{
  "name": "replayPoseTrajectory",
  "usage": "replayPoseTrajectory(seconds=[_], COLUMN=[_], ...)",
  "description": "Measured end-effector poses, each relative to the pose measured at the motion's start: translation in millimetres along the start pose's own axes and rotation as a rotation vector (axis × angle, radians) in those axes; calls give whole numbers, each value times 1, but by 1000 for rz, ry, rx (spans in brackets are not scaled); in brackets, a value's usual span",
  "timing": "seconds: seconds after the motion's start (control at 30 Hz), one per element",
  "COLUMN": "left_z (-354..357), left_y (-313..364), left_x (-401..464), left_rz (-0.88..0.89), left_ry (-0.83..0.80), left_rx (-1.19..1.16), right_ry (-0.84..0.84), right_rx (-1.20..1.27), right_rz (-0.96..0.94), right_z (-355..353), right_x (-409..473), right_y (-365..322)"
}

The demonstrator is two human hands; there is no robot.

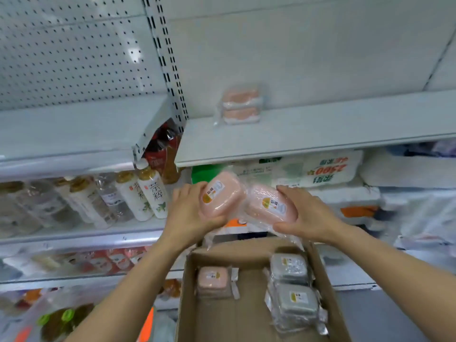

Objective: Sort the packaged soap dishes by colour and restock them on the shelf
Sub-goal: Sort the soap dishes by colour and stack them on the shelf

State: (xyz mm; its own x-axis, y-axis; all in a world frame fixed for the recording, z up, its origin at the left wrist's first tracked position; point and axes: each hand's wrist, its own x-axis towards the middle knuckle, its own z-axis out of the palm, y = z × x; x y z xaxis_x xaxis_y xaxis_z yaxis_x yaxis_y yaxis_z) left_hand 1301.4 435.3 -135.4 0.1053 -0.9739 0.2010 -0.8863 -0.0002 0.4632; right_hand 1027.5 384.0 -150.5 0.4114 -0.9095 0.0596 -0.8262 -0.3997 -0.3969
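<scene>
My left hand (190, 213) grips a pink packaged soap dish (222, 196), label facing me. My right hand (304, 215) grips a second pink packaged soap dish (270, 204). The two dishes touch each other above the far end of a cardboard box (187, 280). In the box lie a pink packaged dish (213, 280) at the left and two grey packaged dishes (290, 267) (297, 302) at the right. On the white shelf (320, 129) above, two pink packaged dishes (241, 104) sit stacked.
Drink bottles (145, 193) fill the lower shelf to the left. White paper packs (333, 171) lie under the white shelf at the right. A perforated back panel (74, 50) and a slotted upright (167, 58) stand behind.
</scene>
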Motion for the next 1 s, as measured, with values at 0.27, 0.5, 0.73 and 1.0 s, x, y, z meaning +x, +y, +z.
replayPoseTrajectory(seconds=[0.27,0.5,0.73,1.0], left_z=[-54,-38,5,7], left_y=[60,83,89,113], left_x=[79,185,256,225], left_rz=[102,90,59,70], left_ry=[68,-59,-210,103], left_rx=[-8,195,178,-506], right_ry=[246,343,286,324], right_rx=[139,197,360,632], right_rz=[54,176,129,63], right_z=[-94,-133,-144,-143], right_x=[37,82,123,154], right_y=[23,62,89,73])
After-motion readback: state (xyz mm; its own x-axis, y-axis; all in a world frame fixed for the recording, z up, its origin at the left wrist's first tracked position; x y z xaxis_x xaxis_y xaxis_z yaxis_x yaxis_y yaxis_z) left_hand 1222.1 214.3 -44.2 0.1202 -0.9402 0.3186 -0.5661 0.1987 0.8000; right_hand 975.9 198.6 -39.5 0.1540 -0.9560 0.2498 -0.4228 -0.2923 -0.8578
